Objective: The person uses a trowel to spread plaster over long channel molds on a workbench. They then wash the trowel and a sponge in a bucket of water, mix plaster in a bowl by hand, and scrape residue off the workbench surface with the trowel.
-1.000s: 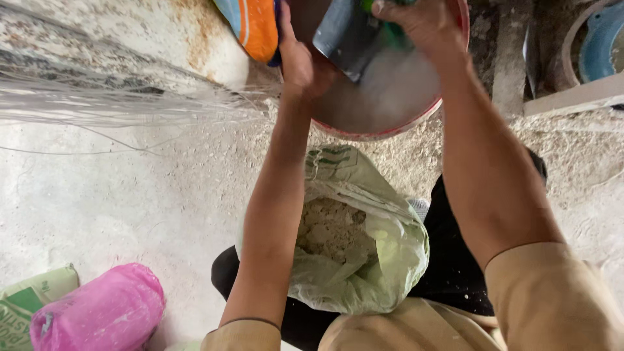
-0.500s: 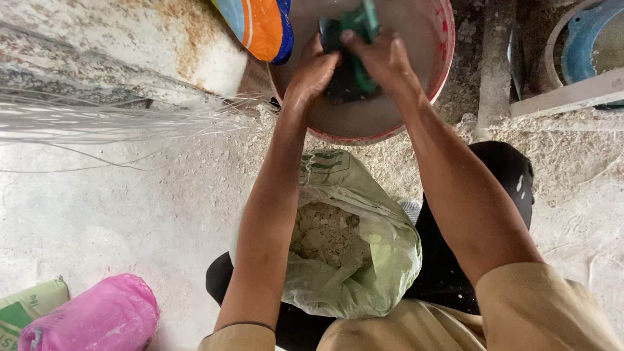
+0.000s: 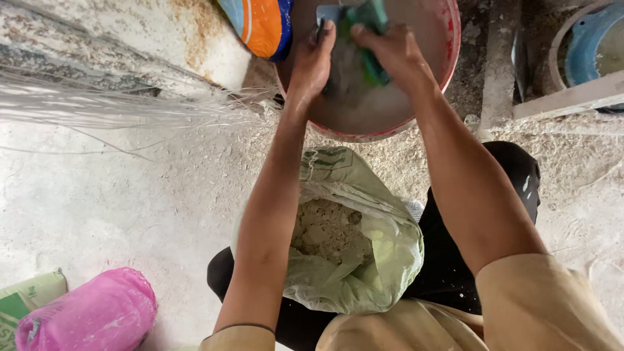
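At the top centre of the frame both hands are down inside a red-rimmed basin (image 3: 437, 97), whose far rim is cut off by the upper edge. The left hand (image 3: 313, 62) has its fingers curled around a grey-blue scraper (image 3: 328, 14), and the right hand (image 3: 390, 52) closes on a green sponge-like piece (image 3: 372, 39); motion blur hides the exact grip. Just below the basin, between the forearms, an open pale-green sack (image 3: 370, 260) of whitish lumpy powder crowds the middle. An orange-and-blue bag (image 3: 257, 26) touches the basin's left rim. A pink bag (image 3: 88, 318) lies lower left, with dusty floor (image 3: 117, 208) between.
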A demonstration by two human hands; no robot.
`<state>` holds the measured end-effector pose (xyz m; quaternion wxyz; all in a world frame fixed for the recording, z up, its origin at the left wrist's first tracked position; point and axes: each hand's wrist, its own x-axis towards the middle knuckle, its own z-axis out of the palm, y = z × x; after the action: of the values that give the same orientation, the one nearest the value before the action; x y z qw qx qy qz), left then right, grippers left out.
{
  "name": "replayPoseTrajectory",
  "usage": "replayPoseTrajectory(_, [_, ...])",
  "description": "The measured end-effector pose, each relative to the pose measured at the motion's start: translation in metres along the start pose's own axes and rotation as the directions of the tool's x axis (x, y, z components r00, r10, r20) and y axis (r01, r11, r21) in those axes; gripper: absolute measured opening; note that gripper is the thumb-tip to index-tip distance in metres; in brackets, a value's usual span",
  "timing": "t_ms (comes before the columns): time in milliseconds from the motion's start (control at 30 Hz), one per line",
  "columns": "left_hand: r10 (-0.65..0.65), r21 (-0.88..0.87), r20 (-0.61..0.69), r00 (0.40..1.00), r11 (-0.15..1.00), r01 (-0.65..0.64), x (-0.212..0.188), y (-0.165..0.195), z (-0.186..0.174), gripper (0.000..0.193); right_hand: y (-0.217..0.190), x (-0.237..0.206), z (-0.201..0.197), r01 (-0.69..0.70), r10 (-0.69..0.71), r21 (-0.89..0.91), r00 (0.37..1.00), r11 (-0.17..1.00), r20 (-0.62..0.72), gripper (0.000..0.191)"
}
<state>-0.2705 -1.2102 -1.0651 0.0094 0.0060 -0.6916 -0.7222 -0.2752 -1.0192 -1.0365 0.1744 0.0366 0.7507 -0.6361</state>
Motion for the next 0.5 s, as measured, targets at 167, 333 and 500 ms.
replayPoseTrajectory(167, [0.012, -0.034, -0.066, 0.998, 0.999, -0.014, 0.008, -0.001, -0.003, 0.053, -0.007, -0.003, 0.011, -0.006, 0.001, -0.053, 0.995, 0.999, -0.097, 0.045])
replayPoseTrajectory(333, [0.082, 0.307, -0.158, 0.984, 0.951, -0.030, 0.003, 0.007, -0.009, 0.069, -0.020, -0.001, 0.007, 0.123, -0.114, -0.066, 0.986, 0.990, 0.121, 0.044])
replayPoseTrajectory(500, [0.085, 0.361, -0.327, 0.941, 0.932, 0.041, -0.011, 0.017, -0.005, 0.069, -0.026, 0.012, 0.008, 0.303, -0.295, -0.116, 0.952, 0.946, 0.079, 0.051])
